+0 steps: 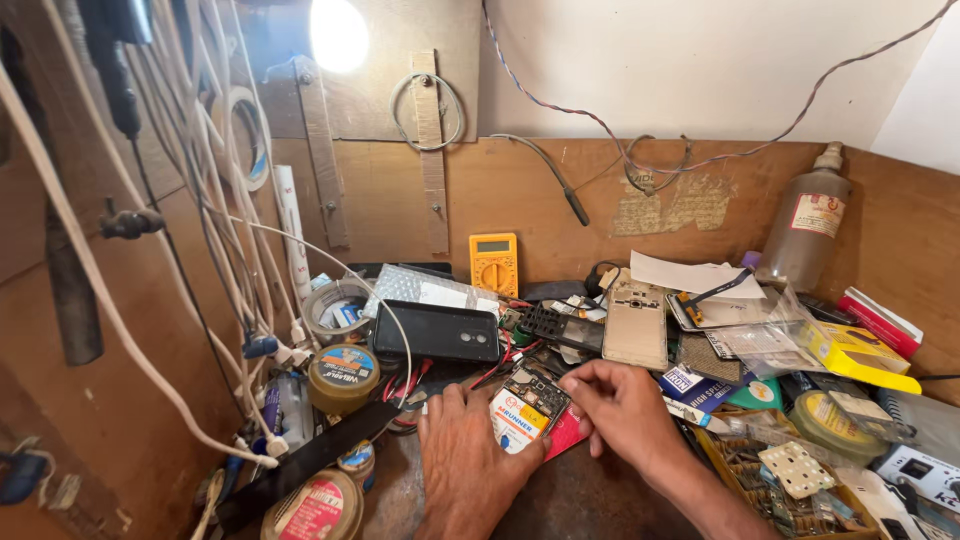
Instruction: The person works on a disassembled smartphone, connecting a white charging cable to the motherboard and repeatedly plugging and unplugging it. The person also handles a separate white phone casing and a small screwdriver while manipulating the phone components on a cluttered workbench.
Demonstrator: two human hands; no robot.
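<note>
While my left hand (465, 455) lies flat at bottom centre, its fingers curled round the opened phone (530, 410), my right hand (625, 408) pinches the phone's right edge with thumb and fingertips. The phone sits just below centre frame. Above it lie a black phone (437, 331) and a yellow multimeter (494, 263); a round tin (343, 375) stands to the left.

Opened phone (528, 408) — circuit board and labelled battery exposed, lying flat.

Repair workshop: multimeter (494, 263), phone parts (560, 325), cables (215, 180).
</note>
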